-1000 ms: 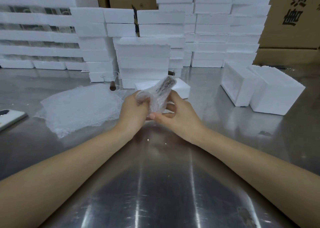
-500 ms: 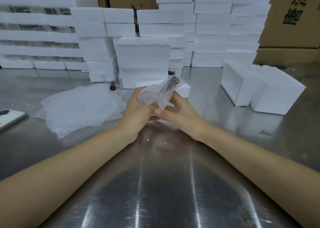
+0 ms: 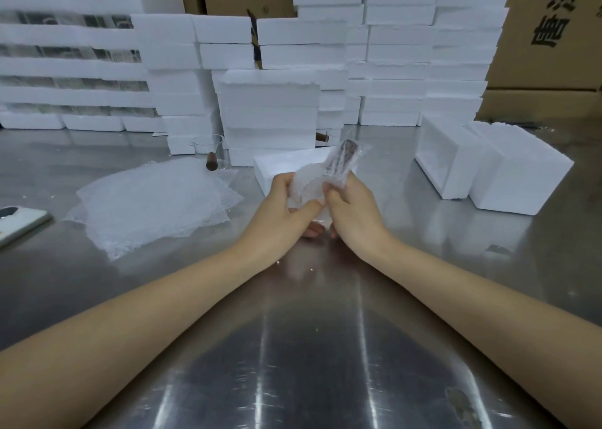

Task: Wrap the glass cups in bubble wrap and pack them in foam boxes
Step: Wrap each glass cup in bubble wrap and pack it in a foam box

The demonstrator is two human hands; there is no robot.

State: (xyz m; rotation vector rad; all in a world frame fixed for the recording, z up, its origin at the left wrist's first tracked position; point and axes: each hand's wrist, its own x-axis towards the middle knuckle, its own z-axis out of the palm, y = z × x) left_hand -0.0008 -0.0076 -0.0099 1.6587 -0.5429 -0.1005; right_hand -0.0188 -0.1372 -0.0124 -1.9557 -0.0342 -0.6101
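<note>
Both hands hold a glass cup wrapped in bubble wrap (image 3: pixel 321 176) above the steel table; its dark wooden handle points up and away under the wrap. My left hand (image 3: pixel 286 213) grips the bundle's left side, thumb pressed on the wrap. My right hand (image 3: pixel 353 212) pinches the right side. Just behind the bundle lies a white foam box (image 3: pixel 277 165). A bare glass cup with a brown handle (image 3: pixel 210 150) stands further back left. A pile of bubble wrap sheets (image 3: pixel 153 200) lies to the left.
Stacks of white foam boxes (image 3: pixel 270 109) line the back of the steel table (image 3: pixel 309 347). Two foam boxes (image 3: pixel 488 168) stand at the right, one on its side. A phone (image 3: pixel 19 222) lies at the left edge. Cardboard cartons (image 3: pixel 553 38) stand behind.
The wrapped cup has been turned between my hands so the handle points more upright. My right thumb has come up onto the wrap; the bundle sits slightly further right.
</note>
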